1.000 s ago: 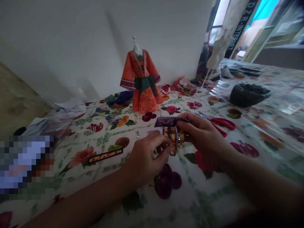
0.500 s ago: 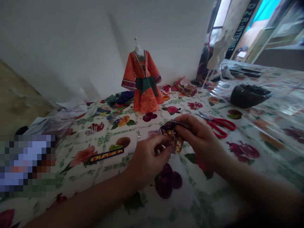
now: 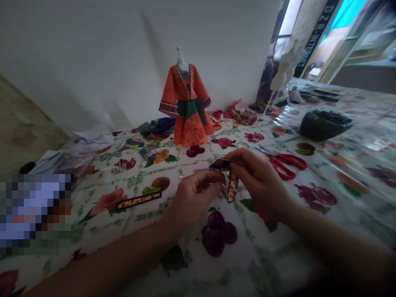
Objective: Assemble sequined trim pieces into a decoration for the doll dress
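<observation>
Between my hands is a patterned trim strip, dark-edged with yellow and red inside and a row of pale beads or studs along its border. My right hand pinches its upper part, where a dark beaded length folds over. The fingertips of my left hand are closed on its left side; the strip's end is partly hidden there. A short similar trim piece lies on the table to the left. Behind my hands stands a small dress form wearing an orange and green dress with beaded trim.
Red-handled scissors lie right of my right hand, blades toward the back left. A black bag-like container sits farther right. Fabric scraps and papers lie along the wall. A bare white dress form stands at the back right.
My left hand has shifted slightly left, and the folded trim strip now hangs more open between my hands. My right hand has hardly moved and keeps its pinch.
</observation>
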A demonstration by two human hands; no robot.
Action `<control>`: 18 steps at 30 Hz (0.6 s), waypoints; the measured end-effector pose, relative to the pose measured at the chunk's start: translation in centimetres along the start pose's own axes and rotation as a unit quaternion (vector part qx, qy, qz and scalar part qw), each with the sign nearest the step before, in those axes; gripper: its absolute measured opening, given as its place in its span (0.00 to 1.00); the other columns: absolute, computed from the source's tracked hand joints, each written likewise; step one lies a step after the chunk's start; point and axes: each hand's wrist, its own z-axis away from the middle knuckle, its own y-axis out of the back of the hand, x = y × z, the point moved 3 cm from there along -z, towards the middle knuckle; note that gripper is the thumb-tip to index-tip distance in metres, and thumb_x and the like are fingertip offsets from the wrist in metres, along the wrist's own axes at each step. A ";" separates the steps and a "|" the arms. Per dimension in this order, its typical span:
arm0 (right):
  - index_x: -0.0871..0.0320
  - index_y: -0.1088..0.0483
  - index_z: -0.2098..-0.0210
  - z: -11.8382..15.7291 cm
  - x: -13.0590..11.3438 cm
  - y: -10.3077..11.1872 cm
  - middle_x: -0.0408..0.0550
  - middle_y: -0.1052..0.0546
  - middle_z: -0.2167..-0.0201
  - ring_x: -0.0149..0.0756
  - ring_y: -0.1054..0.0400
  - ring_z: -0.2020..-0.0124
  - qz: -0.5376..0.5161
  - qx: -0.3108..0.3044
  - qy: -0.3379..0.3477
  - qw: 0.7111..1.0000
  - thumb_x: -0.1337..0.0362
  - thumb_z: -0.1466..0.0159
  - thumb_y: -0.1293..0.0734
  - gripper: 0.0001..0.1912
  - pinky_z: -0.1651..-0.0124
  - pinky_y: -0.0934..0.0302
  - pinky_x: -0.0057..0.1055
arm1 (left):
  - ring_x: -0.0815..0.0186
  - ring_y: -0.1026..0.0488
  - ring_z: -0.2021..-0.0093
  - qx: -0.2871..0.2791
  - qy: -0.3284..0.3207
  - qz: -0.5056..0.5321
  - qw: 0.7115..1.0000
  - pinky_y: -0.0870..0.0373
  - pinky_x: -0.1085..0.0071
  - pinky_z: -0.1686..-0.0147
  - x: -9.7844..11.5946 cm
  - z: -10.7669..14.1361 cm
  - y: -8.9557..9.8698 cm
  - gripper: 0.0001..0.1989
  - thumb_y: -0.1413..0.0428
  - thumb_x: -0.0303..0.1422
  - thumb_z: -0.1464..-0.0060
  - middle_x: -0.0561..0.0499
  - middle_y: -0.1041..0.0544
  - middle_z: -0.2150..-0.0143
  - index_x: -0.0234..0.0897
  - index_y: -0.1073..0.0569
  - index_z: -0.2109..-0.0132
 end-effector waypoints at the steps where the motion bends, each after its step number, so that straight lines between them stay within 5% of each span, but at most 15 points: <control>1: 0.53 0.30 0.56 -0.1 0.2 0.1 0.43 0.28 0.68 0.34 0.35 0.69 -0.004 -0.002 -0.007 1.000 0.65 0.30 0.38 0.06 0.66 0.42 0.33 | 0.61 0.23 0.57 0.000 -0.001 -0.010 1.000 0.27 0.63 0.54 0.0 0.0 0.0 0.09 0.40 0.34 0.44 0.46 0.20 0.55 0.36 0.22 0.56; 11: 0.54 0.29 0.58 -0.9 1.8 0.1 0.43 0.28 0.66 0.32 0.35 0.68 -0.148 -0.026 -0.132 0.980 0.62 0.33 0.34 0.05 0.68 0.39 0.30 | 0.62 0.24 0.61 -0.024 -0.004 -0.050 0.998 0.28 0.66 0.59 -0.5 0.0 0.0 0.05 0.40 0.33 0.44 0.50 0.22 0.62 0.36 0.25 0.61; 18: 0.54 0.28 0.59 -0.6 1.4 -0.4 0.43 0.26 0.66 0.32 0.32 0.66 -0.196 -0.017 -0.148 0.969 0.63 0.34 0.33 0.04 0.64 0.36 0.29 | 0.62 0.25 0.63 -0.051 0.000 -0.095 0.994 0.30 0.67 0.62 -1.0 0.2 -0.4 0.09 0.40 0.36 0.42 0.49 0.20 0.62 0.36 0.20 0.59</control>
